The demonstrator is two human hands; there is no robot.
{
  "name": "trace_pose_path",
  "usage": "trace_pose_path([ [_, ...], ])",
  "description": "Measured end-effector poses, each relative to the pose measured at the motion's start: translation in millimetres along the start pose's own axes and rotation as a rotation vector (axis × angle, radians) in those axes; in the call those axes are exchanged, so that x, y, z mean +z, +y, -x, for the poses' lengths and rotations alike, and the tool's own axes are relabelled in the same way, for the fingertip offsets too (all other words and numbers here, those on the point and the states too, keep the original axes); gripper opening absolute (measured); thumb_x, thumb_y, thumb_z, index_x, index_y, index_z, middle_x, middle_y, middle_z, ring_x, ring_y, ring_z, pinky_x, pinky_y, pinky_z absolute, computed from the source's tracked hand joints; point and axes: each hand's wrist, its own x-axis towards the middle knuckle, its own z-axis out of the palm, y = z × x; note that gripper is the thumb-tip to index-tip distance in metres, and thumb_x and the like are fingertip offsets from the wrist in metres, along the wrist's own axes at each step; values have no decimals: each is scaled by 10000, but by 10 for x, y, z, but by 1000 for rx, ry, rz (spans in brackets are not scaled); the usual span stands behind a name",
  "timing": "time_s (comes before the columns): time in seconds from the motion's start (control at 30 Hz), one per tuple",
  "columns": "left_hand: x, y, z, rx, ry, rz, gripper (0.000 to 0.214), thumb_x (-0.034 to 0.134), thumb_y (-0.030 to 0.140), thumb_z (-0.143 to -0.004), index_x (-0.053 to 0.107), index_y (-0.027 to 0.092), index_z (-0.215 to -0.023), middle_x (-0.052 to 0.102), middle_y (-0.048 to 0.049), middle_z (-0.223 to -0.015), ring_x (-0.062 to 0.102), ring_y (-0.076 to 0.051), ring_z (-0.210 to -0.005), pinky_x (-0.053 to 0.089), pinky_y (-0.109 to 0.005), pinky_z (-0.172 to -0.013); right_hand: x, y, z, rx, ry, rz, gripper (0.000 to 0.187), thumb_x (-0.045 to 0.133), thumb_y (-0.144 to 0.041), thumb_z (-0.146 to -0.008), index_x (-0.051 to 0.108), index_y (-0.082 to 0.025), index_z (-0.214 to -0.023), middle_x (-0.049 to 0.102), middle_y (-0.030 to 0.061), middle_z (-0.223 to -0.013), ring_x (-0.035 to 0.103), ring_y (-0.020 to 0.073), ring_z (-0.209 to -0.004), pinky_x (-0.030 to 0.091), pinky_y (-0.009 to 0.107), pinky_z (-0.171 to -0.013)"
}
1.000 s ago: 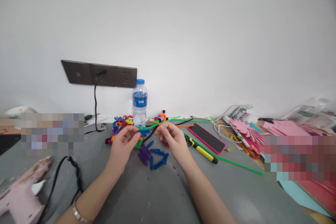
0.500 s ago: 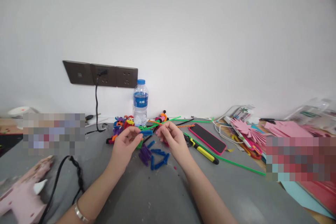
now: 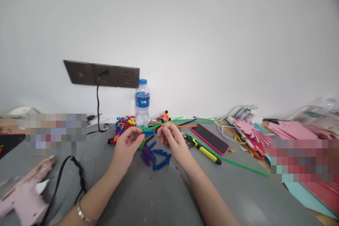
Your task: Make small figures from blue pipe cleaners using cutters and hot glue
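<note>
Starting out at the far left with a white cup [image 3: 22,112] near the wall [image 3: 201,42], and a pink glue gun [image 3: 25,201] lying on the grey table [image 3: 148,194], just beside a black cord [image 3: 60,174]. On now to the brown socket panel [image 3: 79,74], with a lead [image 3: 97,100] hanging down from the middle section. Lower down, past a silver bangle [image 3: 82,215], fuzzy-stem figures [image 3: 120,124] in purple, orange and red, partly behind the left hand [image 3: 129,144]. And in that hand — curled, with thumb and forefinger nearly together in a pinch — a short blue fuzzy piece [image 3: 150,132], seen in front of an upright water bottle [image 3: 142,103]. Nearer the camera, purple pieces [image 3: 146,154] in a bunch, then loose blue pieces [image 3: 161,165] in a rough ring. Across to the right hand [image 3: 173,141] now, near the pinched piece but apart from it: fingers bent, thumb close to the fingertips — cannot tell about anything between them. Beyond, a yellow and black cutter [image 3: 208,153], a pink-edged phone [image 3: 210,138] and a long green stem [image 3: 243,167]. Finally, at far right, pleated pink paper [image 3: 250,130] and a clear plastic bag [image 3: 317,111].
</note>
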Motion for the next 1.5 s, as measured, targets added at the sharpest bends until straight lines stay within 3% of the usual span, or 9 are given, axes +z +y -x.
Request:
trace_pose_path([
  [0.7,5,3,3,10,-4,-16,275,783,379,-624,638,178,-743,611,-13,-740,563,-144,-684,484,-231,-610,0,32,4,-144,87,-124,341,400,-502,-980,356,-242,-763,422,-38,-714,420,117,-537,367,284,-547],
  [0.97,11,-4,15,-8,-9,-12,271,780,366,-626,643,174,-760,606,-8,-747,554,-137,-690,471,-219,-615,-21,-58,-13,-82,131,-73,301,598,-467,-888,483,-213,-774,585,-9,-694,417,100,-495,349,250,-502],
  [1.1,13,-12,17,0,-7,-20,273,780,373,-629,641,175,-756,610,-15,-750,565,-147,-700,478,-227,-622,-34,-95,-5,2,138,-20,287,705,-443,-794,563,-199,-744,664,21,-656,493,123,-504,386,249,-485],
  [1.3,12,1,12,1,-8,-21,267,775,364,-625,642,178,-763,610,-15,-761,566,-148,-709,476,-227,-629,-42,-99,-8,-14,136,-17,282,667,-453,-823,576,-193,-764,701,41,-723,499,119,-513,408,252,-499],
  [1.5,3,-12,12,12,-18,-28,255,773,353,-632,636,179,-757,608,-7,-761,566,-143,-701,474,-230,-638,-31,-41,-38,-67,119,-58,321,552,-511,-897,473,-215,-804,649,11,-757,461,98,-497,390,247,-516],
])
